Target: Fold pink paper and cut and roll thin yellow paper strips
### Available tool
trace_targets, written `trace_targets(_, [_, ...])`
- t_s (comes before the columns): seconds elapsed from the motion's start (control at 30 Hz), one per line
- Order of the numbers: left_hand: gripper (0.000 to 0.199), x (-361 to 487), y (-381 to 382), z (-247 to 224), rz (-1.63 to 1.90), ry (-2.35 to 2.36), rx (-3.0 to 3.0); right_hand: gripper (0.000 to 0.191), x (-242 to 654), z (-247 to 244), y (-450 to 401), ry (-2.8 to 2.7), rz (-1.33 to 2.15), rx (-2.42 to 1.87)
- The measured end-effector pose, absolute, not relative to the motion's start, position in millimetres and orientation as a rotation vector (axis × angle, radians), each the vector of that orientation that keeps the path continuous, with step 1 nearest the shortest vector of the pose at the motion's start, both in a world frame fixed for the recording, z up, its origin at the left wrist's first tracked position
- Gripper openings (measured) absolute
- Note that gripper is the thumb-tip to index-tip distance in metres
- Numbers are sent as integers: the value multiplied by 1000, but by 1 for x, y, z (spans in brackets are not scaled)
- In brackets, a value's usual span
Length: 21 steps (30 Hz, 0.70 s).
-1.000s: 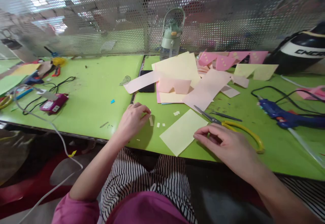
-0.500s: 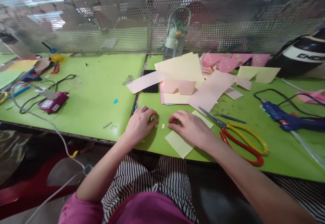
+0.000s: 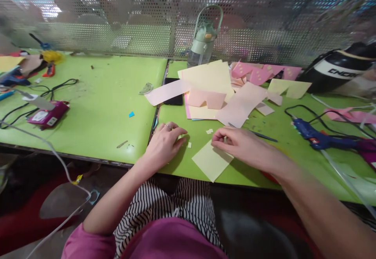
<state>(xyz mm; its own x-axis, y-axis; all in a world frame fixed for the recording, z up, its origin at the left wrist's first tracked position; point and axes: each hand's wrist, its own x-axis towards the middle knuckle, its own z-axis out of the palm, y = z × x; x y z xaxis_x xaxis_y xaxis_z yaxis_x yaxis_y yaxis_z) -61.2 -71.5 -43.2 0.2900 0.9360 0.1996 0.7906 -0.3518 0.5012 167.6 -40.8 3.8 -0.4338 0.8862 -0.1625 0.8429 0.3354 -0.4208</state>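
My left hand [image 3: 167, 143] rests on the green table with its thumb and forefinger apart. Just right of its fingertips lies a tiny pale-yellow paper square [image 3: 189, 145]. My right hand [image 3: 235, 143] hovers over a larger pale-yellow sheet [image 3: 210, 161], its thumb and fingertips pressed together; whether anything is in the pinch is hidden. Small pale paper bits [image 3: 209, 131] lie just left of those fingertips. Most of the scissors are covered by my right hand and forearm; part of a red handle [image 3: 268, 177] shows below.
Pink and cream paper sheets [image 3: 243, 100] are piled behind my hands, partly over a black phone [image 3: 173, 98]. A water bottle [image 3: 201, 44] stands at the back. To the right lie dark tweezers [image 3: 264, 135] and a blue glue gun [image 3: 317, 133]. A purple device [image 3: 48, 114] sits left.
My right hand has moved right, over the yellow sheet and scissors, and its fingers have closed together. Paper bits now show beside it. My left hand has shifted slightly and its fingers have straightened.
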Motion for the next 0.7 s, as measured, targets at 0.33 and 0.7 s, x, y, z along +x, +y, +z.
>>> trace_targets(0.33, [15, -44, -68, -36, 414, 1485, 2384, 30, 212, 3, -61, -2237, 598, -1681])
trace_targets(0.7, [12, -32, -88, -20, 781, 1041, 1653, 30, 185, -5, -100, -1995, 1006, -1498])
